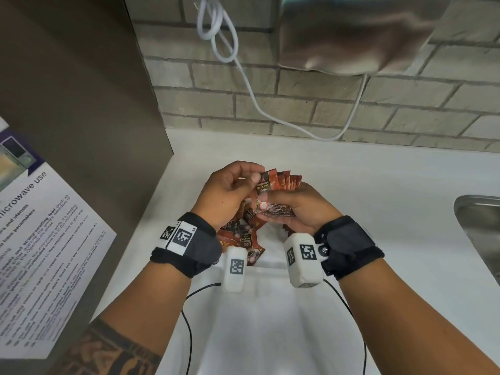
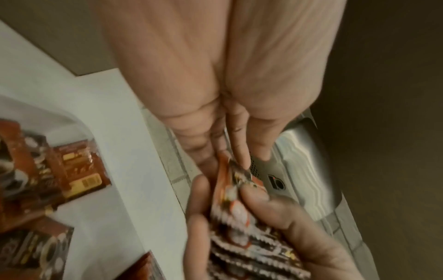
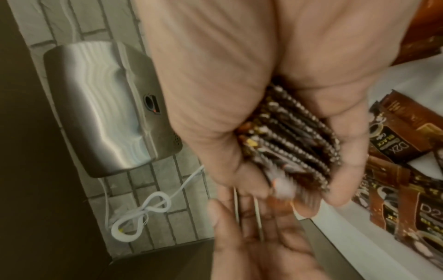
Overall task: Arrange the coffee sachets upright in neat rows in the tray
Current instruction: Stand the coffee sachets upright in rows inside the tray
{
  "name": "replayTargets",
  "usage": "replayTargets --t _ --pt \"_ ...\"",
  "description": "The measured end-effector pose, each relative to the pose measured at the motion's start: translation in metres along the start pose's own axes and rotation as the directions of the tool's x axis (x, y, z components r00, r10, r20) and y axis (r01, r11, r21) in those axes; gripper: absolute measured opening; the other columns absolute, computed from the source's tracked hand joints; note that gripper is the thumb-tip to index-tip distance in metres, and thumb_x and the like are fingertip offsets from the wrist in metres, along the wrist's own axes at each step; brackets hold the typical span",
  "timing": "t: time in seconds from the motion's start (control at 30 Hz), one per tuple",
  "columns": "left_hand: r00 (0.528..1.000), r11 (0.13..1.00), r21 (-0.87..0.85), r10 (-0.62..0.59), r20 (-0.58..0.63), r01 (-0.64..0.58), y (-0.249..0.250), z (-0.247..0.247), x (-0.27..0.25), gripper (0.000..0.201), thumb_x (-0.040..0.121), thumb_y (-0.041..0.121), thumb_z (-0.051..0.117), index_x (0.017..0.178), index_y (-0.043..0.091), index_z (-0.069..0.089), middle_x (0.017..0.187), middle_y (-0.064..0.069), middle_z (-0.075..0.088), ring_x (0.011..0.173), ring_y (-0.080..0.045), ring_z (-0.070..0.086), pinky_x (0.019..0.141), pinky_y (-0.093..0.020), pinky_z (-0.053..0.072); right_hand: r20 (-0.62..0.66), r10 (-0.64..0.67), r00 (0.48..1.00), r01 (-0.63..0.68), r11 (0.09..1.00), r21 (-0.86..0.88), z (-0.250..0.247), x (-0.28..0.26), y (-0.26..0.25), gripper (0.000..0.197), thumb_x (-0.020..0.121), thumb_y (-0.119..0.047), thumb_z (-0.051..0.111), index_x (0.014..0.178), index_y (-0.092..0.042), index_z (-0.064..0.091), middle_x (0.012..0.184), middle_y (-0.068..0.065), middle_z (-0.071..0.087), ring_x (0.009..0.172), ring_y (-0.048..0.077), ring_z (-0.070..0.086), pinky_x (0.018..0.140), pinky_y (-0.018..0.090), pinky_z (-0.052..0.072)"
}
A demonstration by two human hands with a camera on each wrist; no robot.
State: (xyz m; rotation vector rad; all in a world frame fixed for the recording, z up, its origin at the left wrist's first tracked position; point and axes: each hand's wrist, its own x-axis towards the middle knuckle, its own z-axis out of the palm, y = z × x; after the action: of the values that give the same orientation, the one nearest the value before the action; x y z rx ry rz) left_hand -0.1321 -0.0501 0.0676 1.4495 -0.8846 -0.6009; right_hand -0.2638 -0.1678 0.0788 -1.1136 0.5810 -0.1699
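Note:
Over the white tray point(image 1: 267, 266) my right hand point(image 1: 270, 207) grips a stack of red-brown coffee sachets point(image 1: 284, 182), their crimped tops fanned out. The stack's serrated edges show in the right wrist view point(image 3: 294, 144). My left hand point(image 1: 257, 173) pinches the top of the front sachet point(image 1: 263, 182) between thumb and forefinger, seen close in the left wrist view point(image 2: 239, 181). Several loose sachets point(image 1: 240, 234) lie flat and jumbled in the tray below my hands, mostly hidden by my wrists.
The tray sits on a white counter. A steel sink point(image 1: 479, 226) lies at the right edge. A metal hand dryer point(image 1: 351, 36) and a looped white cable point(image 1: 216, 31) hang on the brick wall behind. A brown panel with a microwave notice point(image 1: 40, 239) stands left.

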Motion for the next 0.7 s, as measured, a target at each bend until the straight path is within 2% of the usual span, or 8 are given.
replayTargets --t 0.1,0.17,0.23,0.33,0.4,0.47,0.6,0.7 --pt "0.985 0.934 0.335 0.073 0.159 -0.123 0.004 -0.002 -0.004 0.071 0.074 0.044 0.085 0.136 0.037 0.053 0.145 0.015 0.046 0.135 -0.008 0.046 0.113 -0.035 0.04 -0.031 0.025 0.999 -0.023 0.998 0.064 -0.005 0.0 -0.001 0.034 0.085 0.006 0.063 0.117 0.017 0.059 0.11 0.025 0.071 0.103 0.032 0.071 0.081 0.041 0.059" --pt "0.943 0.823 0.505 0.106 0.316 -0.261 0.01 0.003 -0.006 0.111 0.057 0.042 0.094 0.151 0.039 0.034 0.16 0.016 0.025 0.15 -0.003 0.018 0.121 -0.029 0.022 -0.005 0.041 0.999 -0.04 0.995 0.089 -0.004 0.001 0.0 0.026 0.085 0.008 0.06 0.11 0.011 0.063 0.099 0.022 0.072 0.093 0.03 0.072 0.076 0.04 0.059" --pt "0.916 0.736 0.59 0.104 0.387 -0.333 0.016 0.012 -0.006 0.124 0.057 0.034 0.095 0.155 0.042 0.021 0.162 0.009 0.024 0.151 -0.005 0.015 0.122 -0.033 0.016 0.057 0.05 0.997 -0.056 0.992 0.109 0.0 0.002 0.001 0.016 0.085 0.011 0.056 0.092 0.004 0.069 0.084 0.019 0.069 0.08 0.027 0.069 0.068 0.036 0.058" --pt "0.905 0.679 0.627 0.138 0.403 -0.383 0.014 0.017 -0.003 0.113 0.064 0.026 0.091 0.153 0.044 0.024 0.143 0.008 0.046 0.129 -0.01 0.045 0.112 -0.043 0.037 0.13 0.009 0.992 -0.015 0.999 0.045 0.004 0.005 0.005 0.033 0.087 0.011 0.053 0.068 -0.007 0.072 0.076 0.013 0.067 0.076 0.02 0.069 0.07 0.031 0.057" --pt "0.879 0.67 0.597 0.19 0.438 -0.442 0.012 0.015 -0.002 0.102 0.066 0.027 0.088 0.151 0.04 0.034 0.134 0.01 0.051 0.118 -0.01 0.053 0.098 -0.041 0.049 0.152 0.011 0.988 -0.011 1.0 0.001 0.005 0.002 0.004 0.033 0.087 0.01 0.053 0.07 -0.009 0.074 0.084 0.013 0.069 0.087 0.019 0.069 0.081 0.033 0.056" --pt "0.855 0.663 0.572 0.218 0.47 -0.483 0.01 0.014 -0.001 0.094 0.067 0.027 0.087 0.148 0.037 0.041 0.137 0.012 0.05 0.121 -0.008 0.053 0.096 -0.039 0.051 0.177 0.029 0.984 -0.021 0.999 -0.046 0.004 0.001 0.003 0.035 0.089 0.009 0.052 0.072 -0.011 0.075 0.084 0.009 0.07 0.093 0.017 0.066 0.09 0.036 0.05" --pt "0.85 0.735 0.494 0.211 0.483 -0.464 0.004 0.014 0.003 0.08 0.069 0.014 0.085 0.141 0.029 0.053 0.147 0.01 0.042 0.13 -0.004 0.048 0.104 -0.027 0.046 0.195 0.061 0.979 -0.074 0.996 0.058 0.004 0.0 0.006 0.044 0.092 0.008 0.046 0.069 -0.015 0.076 0.084 0.008 0.071 0.091 0.017 0.069 0.085 0.039 0.05" --pt "0.857 0.704 0.535 0.212 0.469 -0.467 -0.001 0.01 0.009 0.072 0.07 0.013 0.084 0.136 0.024 0.059 0.13 0.003 0.053 0.118 -0.011 0.054 0.099 -0.029 0.048 0.109 0.067 0.992 -0.071 0.997 0.034 0.005 0.003 0.007 0.014 0.091 -0.003 0.059 0.091 -0.012 0.07 0.099 0.016 0.066 0.097 0.027 0.066 0.085 0.049 0.054"
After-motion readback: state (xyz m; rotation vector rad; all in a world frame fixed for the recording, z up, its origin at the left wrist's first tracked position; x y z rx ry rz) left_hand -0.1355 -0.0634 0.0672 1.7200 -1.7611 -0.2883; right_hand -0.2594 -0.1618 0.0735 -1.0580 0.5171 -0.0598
